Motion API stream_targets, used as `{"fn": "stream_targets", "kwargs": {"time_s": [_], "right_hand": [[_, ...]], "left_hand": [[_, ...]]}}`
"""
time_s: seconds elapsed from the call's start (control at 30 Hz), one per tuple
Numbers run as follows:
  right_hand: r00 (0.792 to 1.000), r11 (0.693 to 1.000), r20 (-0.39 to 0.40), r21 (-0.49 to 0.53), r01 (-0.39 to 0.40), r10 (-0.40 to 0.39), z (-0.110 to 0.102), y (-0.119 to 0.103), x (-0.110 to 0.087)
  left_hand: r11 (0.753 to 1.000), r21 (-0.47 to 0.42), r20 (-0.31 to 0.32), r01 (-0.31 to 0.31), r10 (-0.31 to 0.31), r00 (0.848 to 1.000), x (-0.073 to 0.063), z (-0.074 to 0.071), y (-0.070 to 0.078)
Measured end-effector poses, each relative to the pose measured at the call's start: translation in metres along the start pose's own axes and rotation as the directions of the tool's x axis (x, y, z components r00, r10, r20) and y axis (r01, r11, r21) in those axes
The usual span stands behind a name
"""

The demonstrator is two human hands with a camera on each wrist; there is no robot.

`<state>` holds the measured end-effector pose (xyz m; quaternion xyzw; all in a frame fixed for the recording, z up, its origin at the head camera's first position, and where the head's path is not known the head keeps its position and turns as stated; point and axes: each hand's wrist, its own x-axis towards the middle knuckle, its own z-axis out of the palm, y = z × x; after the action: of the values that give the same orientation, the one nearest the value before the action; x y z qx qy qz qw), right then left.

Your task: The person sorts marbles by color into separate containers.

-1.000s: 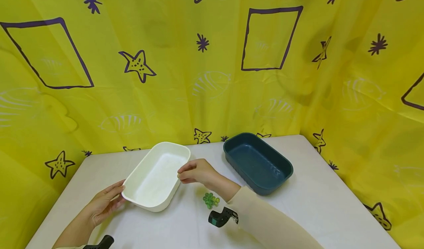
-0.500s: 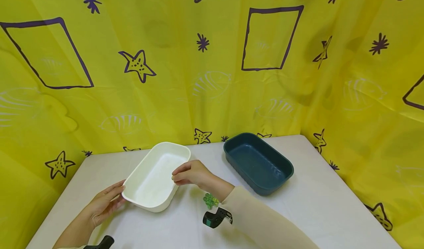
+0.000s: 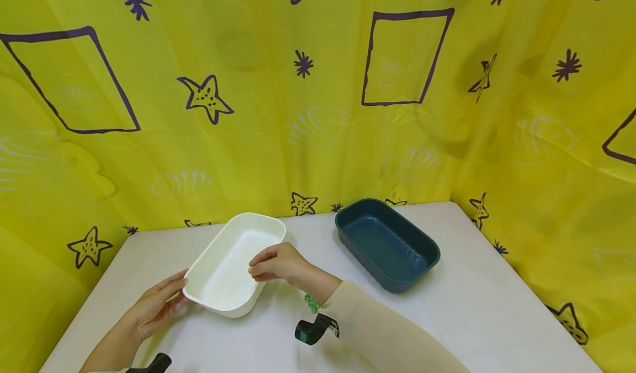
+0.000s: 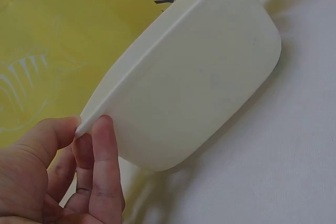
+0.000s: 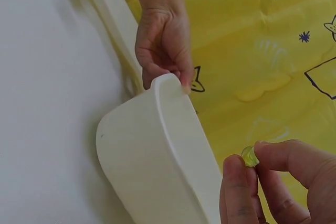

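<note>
My left hand (image 3: 156,305) pinches the near-left rim of a white, round-cornered plastic basin (image 3: 226,265), thumb and fingers on either side of the wall in the left wrist view. Above the basin's right side is my right hand (image 3: 280,264). Between its thumb and fingertips it pinches a small, clear yellow-green bead (image 5: 250,157), seen best in the right wrist view. A cluster of green glassy beads (image 3: 312,303) lies on the white table, partly hidden behind the right forearm.
A dark teal basin (image 3: 387,246) of similar shape stands at the back right of the white table (image 3: 477,296). Yellow curtains (image 3: 258,158) with sea drawings hang behind and beside the table. A black wrist device (image 3: 310,331) sticks out from the right sleeve.
My right hand has moved left and slightly down with the bead, from the basin's right rim to over its inside. Its sleeve now covers more of the green beads. My left hand has stayed put.
</note>
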<state>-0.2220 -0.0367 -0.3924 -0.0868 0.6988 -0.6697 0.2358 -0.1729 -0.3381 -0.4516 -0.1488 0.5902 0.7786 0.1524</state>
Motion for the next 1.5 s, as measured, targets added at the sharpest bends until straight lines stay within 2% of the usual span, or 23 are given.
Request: {"fn": "stream_targets", "kwargs": {"time_s": [0.7, 1.0, 1.27, 1.5], "right_hand": [[1.0, 1.0, 0.021, 0.011, 0.002, -0.002, 0.026, 0.009, 0.007], [1.0, 1.0, 0.01, -0.007, -0.005, 0.005, 0.034, 0.011, 0.008], [0.999, 0.999, 0.014, -0.019, -0.037, 0.037, 0.041, 0.011, 0.014], [0.998, 0.998, -0.012, -0.04, -0.058, 0.057, 0.045, 0.01, 0.022]], "left_hand": [[1.0, -0.006, 0.007, -0.001, 0.001, 1.0, -0.001, 0.001, 0.0], [1.0, -0.008, -0.019, 0.012, -0.012, 1.0, -0.002, 0.003, 0.0], [1.0, -0.012, -0.015, 0.008, -0.008, 1.0, -0.002, 0.002, -0.001], [1.0, 0.001, -0.013, 0.007, -0.007, 1.0, -0.001, 0.002, 0.0]]}}
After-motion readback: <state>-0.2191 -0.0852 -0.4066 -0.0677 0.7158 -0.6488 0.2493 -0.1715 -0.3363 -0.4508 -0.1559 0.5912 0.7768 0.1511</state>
